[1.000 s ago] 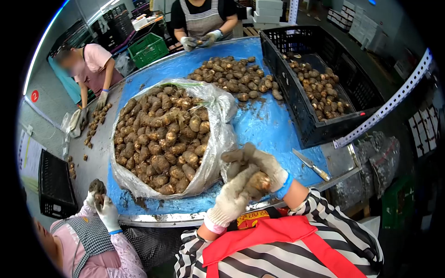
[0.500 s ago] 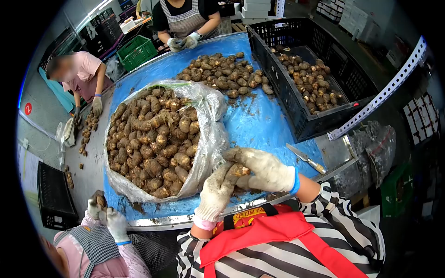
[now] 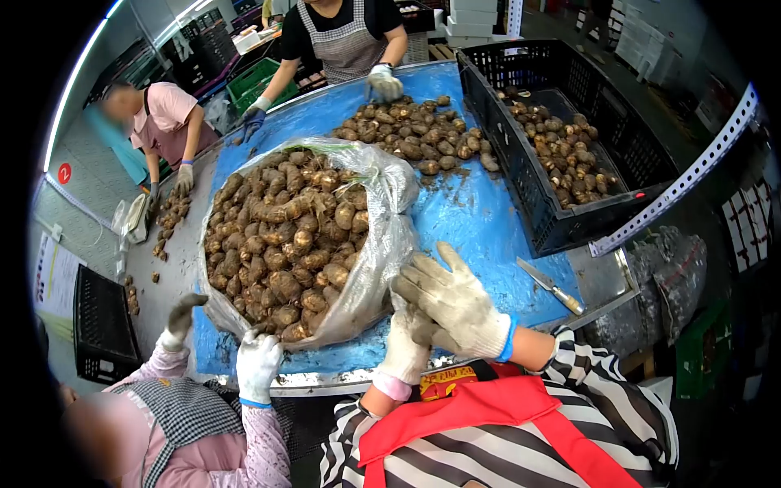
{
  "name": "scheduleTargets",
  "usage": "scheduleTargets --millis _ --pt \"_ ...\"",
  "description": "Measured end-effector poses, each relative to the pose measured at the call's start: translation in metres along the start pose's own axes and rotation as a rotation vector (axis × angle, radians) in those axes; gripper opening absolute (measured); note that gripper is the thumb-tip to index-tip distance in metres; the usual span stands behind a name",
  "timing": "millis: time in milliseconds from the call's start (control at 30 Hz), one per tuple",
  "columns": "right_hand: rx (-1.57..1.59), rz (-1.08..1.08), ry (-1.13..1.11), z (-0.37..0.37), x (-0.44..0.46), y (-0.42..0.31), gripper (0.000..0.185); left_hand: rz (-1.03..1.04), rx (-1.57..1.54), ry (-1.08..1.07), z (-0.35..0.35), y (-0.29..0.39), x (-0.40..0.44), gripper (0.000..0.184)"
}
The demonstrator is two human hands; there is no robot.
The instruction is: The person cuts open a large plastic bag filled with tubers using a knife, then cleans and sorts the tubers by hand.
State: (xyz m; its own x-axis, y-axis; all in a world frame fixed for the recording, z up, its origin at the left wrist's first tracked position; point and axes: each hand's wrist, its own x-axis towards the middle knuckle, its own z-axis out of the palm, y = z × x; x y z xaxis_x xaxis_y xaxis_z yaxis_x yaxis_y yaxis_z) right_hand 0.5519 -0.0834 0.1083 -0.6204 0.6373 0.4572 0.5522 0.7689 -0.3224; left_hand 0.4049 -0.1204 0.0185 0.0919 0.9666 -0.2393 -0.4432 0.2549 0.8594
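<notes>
My right hand (image 3: 455, 305), in a stained white glove with a blue band, has its fingers stretched out across my left hand (image 3: 405, 346). The left glove's fingers are mostly hidden behind it, so anything they hold cannot be made out. Just left of both hands, a clear plastic bag (image 3: 394, 199) stands full of brown, hairy taros (image 3: 281, 236). Beyond it, more taros (image 3: 415, 134) lie loose on the blue sheet (image 3: 468, 220). A knife (image 3: 549, 285) with a light handle rests to the right of my hands.
A black crate (image 3: 533, 199) with taros stands at the right edge, near a perforated metal post (image 3: 683, 175). One co-worker (image 3: 195, 423) is at lower left, another (image 3: 346, 41) across the table, a third (image 3: 171, 122) at far left. A black crate (image 3: 102, 325) stands at left.
The taro between my hands no longer shows, and my right fingers have spread. The lower-left co-worker's hands have parted, one reaching the bag. The co-worker opposite has moved both hands apart, one onto the loose taros.
</notes>
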Motion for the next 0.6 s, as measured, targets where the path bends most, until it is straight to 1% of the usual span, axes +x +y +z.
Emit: scheduleTargets --millis 67,100,133,200,233,300,333,367,400,433,500,533,600 --pt "-0.009 -0.071 0.080 -0.007 -0.008 -0.002 0.070 -0.210 -0.226 0.051 0.002 0.013 0.009 0.036" --pt "0.053 -0.061 0.058 -0.009 -0.013 -0.004 0.069 -0.167 -0.470 0.037 0.015 0.034 -0.003 0.037" --pt "0.141 -0.059 0.051 -0.009 -0.021 -0.003 0.067 -0.115 -0.591 -0.029 0.007 0.033 0.005 0.039" --pt "0.318 -0.060 0.039 -0.008 -0.033 0.003 0.065 -0.085 -0.499 -0.059 0.005 0.043 0.006 0.045" --pt "0.338 0.047 -0.168 -0.021 -0.029 0.002 0.059 -0.040 -0.438 -0.070 0.005 0.043 0.010 0.048" --pt "0.405 0.168 0.059 -0.009 -0.048 0.012 0.051 0.043 -0.312 -0.092 0.002 0.039 0.016 0.055" --pt "0.431 0.231 0.179 -0.002 -0.055 0.018 0.048 0.019 -0.332 -0.165 -0.001 0.042 0.016 0.057" --pt "0.425 0.236 0.237 0.000 -0.056 0.025 0.041 -0.007 -0.352 -0.239 -0.005 0.045 0.016 0.058" --pt "0.435 0.279 0.238 -0.004 -0.054 0.026 0.041 -0.035 -0.372 -0.311 -0.007 0.047 0.016 0.060" --pt "0.446 0.323 0.238 -0.007 -0.050 0.024 0.040 0.022 -0.330 -0.357 -0.006 0.046 0.016 0.060" --pt "0.497 0.440 0.228 -0.008 -0.043 0.018 0.038 0.041 -0.289 -0.307 0.006 0.051 0.013 0.058" --pt "0.475 0.429 0.242 -0.007 -0.040 0.017 0.038 0.052 -0.269 -0.281 0.011 0.052 0.012 0.058" --pt "0.432 0.405 0.266 -0.004 -0.031 0.015 0.037 0.078 -0.120 -0.219 0.007 0.047 0.013 0.054"
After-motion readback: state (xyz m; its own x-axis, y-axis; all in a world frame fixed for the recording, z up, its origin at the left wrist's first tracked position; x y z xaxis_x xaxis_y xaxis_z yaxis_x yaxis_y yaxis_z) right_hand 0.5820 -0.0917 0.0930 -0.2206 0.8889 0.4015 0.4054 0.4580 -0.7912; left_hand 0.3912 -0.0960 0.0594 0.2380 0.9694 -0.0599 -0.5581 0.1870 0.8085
